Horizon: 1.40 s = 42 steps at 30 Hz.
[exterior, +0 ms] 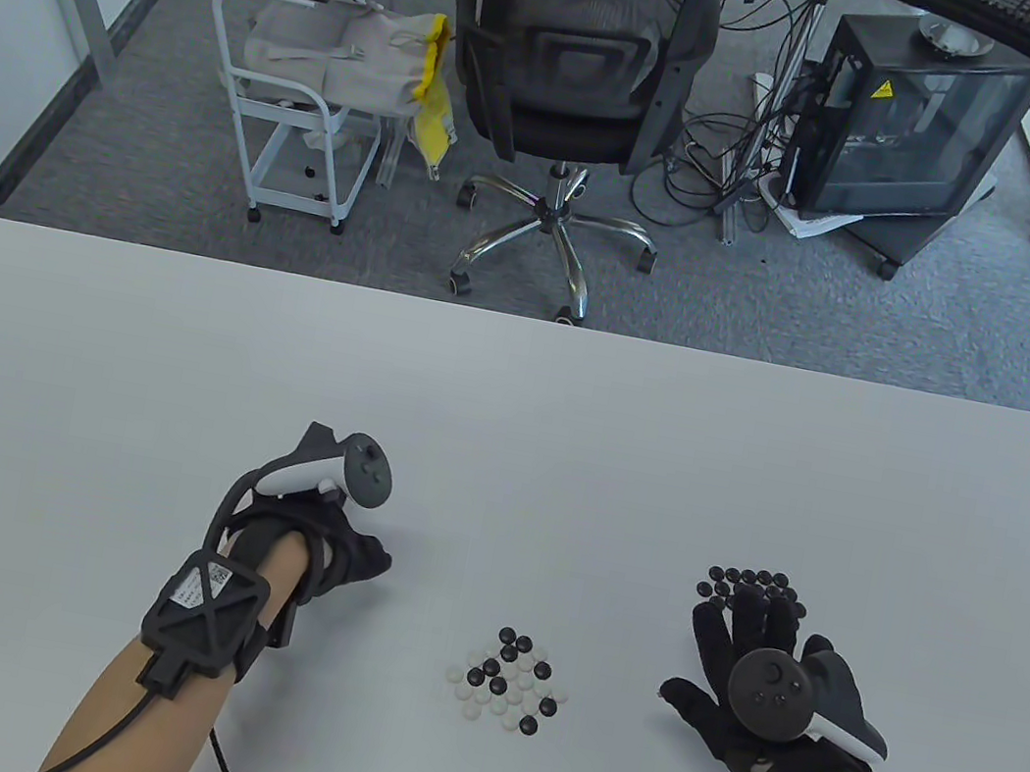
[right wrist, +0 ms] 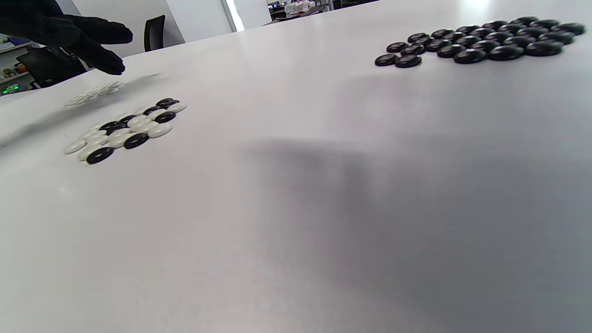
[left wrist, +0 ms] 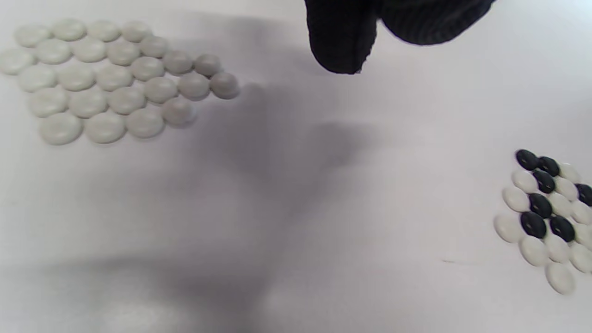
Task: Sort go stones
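Observation:
A mixed cluster of black and white Go stones [exterior: 508,679] lies at the table's near middle, also seen in the left wrist view as the mixed cluster [left wrist: 545,217] and in the right wrist view [right wrist: 125,129]. Sorted black stones [exterior: 754,586] sit at the right, their near edge under the straight, spread fingers of my right hand [exterior: 753,617]. The black pile [right wrist: 481,41] shows whole in the right wrist view. Sorted white stones [left wrist: 115,78] lie at the left. My left hand [exterior: 365,559] hovers beside them, its fingertips [left wrist: 342,46] holding nothing.
The white table [exterior: 511,405] is bare toward its far edge. Beyond it stand an office chair [exterior: 571,67], a small white cart [exterior: 297,99] and a black computer case [exterior: 909,127] on the carpet, all off the table.

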Each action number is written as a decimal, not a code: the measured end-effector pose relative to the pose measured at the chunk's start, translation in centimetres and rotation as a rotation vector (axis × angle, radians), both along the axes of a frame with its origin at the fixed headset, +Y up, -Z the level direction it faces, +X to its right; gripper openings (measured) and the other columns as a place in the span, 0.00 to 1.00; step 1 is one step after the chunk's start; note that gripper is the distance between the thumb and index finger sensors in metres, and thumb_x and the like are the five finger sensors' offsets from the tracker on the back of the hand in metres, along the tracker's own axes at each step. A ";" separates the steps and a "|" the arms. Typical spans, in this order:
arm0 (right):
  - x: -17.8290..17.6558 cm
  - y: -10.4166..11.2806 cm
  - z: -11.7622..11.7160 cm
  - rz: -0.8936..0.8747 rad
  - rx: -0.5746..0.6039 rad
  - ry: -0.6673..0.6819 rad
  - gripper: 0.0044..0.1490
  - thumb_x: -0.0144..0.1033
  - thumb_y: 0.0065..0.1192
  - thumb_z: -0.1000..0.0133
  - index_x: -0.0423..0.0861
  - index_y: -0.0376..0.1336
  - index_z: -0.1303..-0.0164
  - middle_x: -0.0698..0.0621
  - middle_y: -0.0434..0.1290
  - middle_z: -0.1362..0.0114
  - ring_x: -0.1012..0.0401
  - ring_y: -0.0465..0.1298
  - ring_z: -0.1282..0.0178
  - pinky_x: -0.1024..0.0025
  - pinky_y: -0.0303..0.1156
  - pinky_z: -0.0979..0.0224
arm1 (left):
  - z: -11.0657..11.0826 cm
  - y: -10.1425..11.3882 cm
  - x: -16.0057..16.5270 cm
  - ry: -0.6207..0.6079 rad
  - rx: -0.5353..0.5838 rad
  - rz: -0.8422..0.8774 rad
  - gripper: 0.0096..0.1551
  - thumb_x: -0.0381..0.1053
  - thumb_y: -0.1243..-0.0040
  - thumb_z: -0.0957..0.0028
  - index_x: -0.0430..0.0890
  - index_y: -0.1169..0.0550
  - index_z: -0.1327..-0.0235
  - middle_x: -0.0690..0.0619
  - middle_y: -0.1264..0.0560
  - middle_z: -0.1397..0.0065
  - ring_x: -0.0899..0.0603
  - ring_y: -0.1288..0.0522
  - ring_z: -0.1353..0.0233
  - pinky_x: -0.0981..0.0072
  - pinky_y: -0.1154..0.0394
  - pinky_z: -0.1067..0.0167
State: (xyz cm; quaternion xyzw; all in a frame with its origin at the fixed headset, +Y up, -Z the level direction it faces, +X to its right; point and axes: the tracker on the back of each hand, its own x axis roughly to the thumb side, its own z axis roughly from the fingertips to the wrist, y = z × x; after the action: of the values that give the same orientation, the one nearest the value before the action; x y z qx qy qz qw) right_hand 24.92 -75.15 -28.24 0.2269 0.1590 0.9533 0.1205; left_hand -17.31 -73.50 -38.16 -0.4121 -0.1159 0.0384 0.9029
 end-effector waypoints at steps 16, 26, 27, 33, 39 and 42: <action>0.4 0.2 0.0 -0.008 0.004 -0.014 0.56 0.56 0.37 0.33 0.28 0.31 0.12 0.17 0.21 0.21 0.22 0.20 0.28 0.12 0.22 0.41 | 6.9 -1.9 16.6 -0.553 0.005 0.035 0.38 0.63 0.58 0.44 0.58 0.40 0.17 0.35 0.75 0.18 0.24 0.80 0.26 0.16 0.73 0.41; 0.5 0.2 0.0 0.000 0.003 -0.011 0.56 0.56 0.36 0.33 0.28 0.31 0.12 0.17 0.21 0.21 0.22 0.20 0.28 0.12 0.22 0.41 | 6.1 -3.9 19.0 -0.549 0.029 -0.021 0.40 0.64 0.60 0.44 0.60 0.48 0.16 0.36 0.78 0.20 0.25 0.83 0.28 0.16 0.75 0.42; 0.5 0.2 0.0 0.002 0.002 -0.011 0.56 0.56 0.36 0.33 0.28 0.31 0.12 0.17 0.21 0.21 0.22 0.20 0.28 0.12 0.22 0.41 | 5.5 -3.9 19.1 -0.522 0.034 -0.022 0.40 0.64 0.61 0.44 0.60 0.47 0.16 0.37 0.79 0.20 0.25 0.83 0.28 0.16 0.75 0.42; 0.6 0.3 0.1 -0.008 0.002 -0.016 0.56 0.56 0.36 0.33 0.28 0.31 0.12 0.17 0.21 0.21 0.22 0.20 0.28 0.12 0.22 0.41 | 1.3 -3.5 16.8 -0.357 0.038 -0.061 0.39 0.64 0.62 0.45 0.61 0.45 0.16 0.38 0.79 0.20 0.26 0.83 0.28 0.17 0.76 0.42; 0.8 0.4 0.1 -0.009 0.004 -0.016 0.56 0.56 0.36 0.33 0.28 0.31 0.12 0.17 0.21 0.21 0.22 0.21 0.28 0.12 0.23 0.41 | 0.5 -3.1 9.2 -0.224 0.008 -0.091 0.38 0.63 0.61 0.45 0.61 0.43 0.17 0.38 0.79 0.20 0.26 0.83 0.28 0.17 0.76 0.42; 1.0 0.2 0.0 -0.004 -0.003 -0.021 0.56 0.56 0.36 0.33 0.28 0.31 0.12 0.17 0.21 0.21 0.22 0.21 0.28 0.12 0.23 0.41 | 1.5 -2.8 5.4 -0.192 0.011 -0.120 0.38 0.63 0.60 0.45 0.61 0.42 0.17 0.38 0.78 0.20 0.26 0.83 0.28 0.17 0.76 0.42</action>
State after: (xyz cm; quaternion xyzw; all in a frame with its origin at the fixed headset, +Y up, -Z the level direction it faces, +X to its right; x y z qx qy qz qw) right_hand 25.93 -74.91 -28.22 0.2172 0.1587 0.9551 0.1244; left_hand -11.89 -76.31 -36.66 -0.4151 -0.1773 -0.0562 0.8906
